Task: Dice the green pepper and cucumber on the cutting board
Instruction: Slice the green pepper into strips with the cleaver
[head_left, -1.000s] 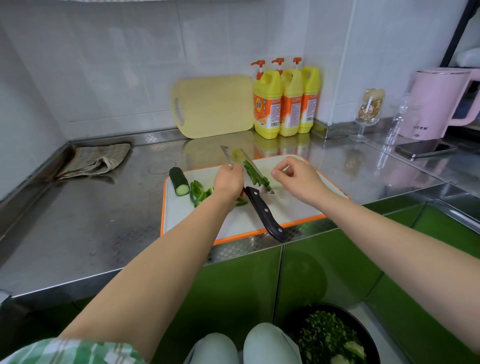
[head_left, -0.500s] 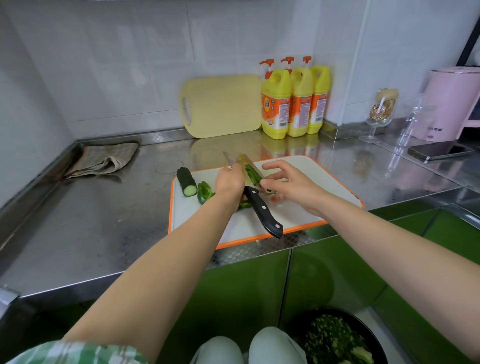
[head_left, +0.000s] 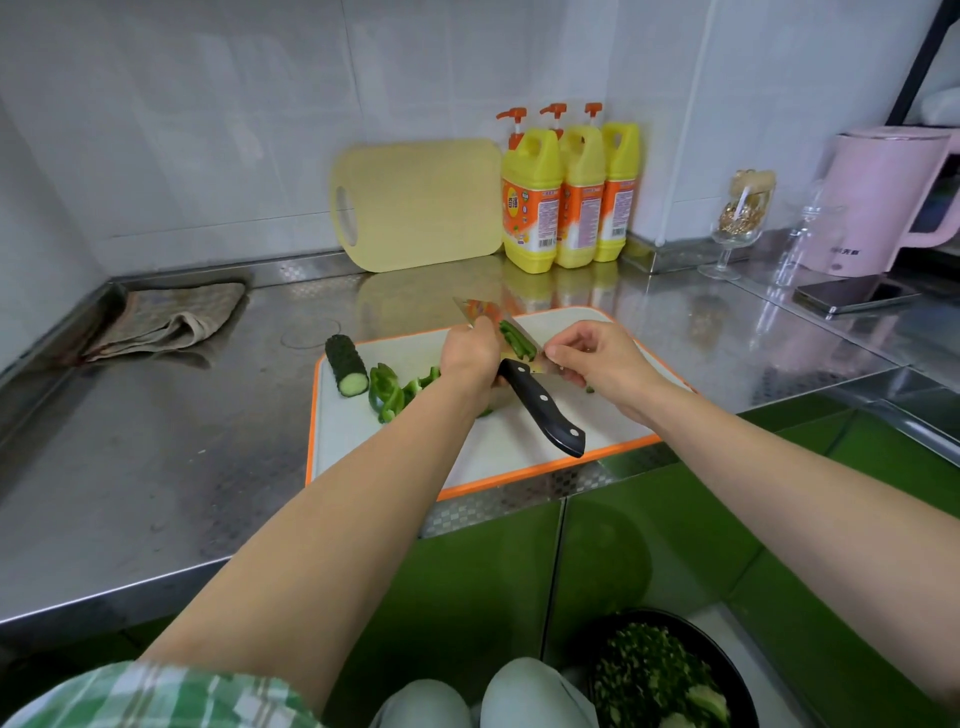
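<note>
A white cutting board (head_left: 519, 457) with an orange rim lies on the steel counter. On its left end sits a cucumber piece (head_left: 347, 365), with green pepper pieces (head_left: 387, 388) beside it. My left hand (head_left: 470, 356) grips the knife (head_left: 543, 405) where the blade meets the black handle, lifting it off the board with the handle pointing toward me. Green pepper strips (head_left: 517, 340) cling to the flat of the blade. My right hand (head_left: 597, 358) has curled fingers, and its thumb and fingertips pinch the blade just beside those strips.
A yellow board (head_left: 421, 202) leans on the wall beside three yellow detergent bottles (head_left: 566, 197). A folded cloth (head_left: 171, 319) lies at the left. To the right stand a glass (head_left: 740, 223), a pink kettle (head_left: 883, 197) and a phone (head_left: 857, 299). A black bowl of chopped greens (head_left: 660, 675) sits below.
My right hand went from stretched fingers reaching for the blade to curled fingers pinching it. The knife stays raised in my left hand with the pepper strips on it.
</note>
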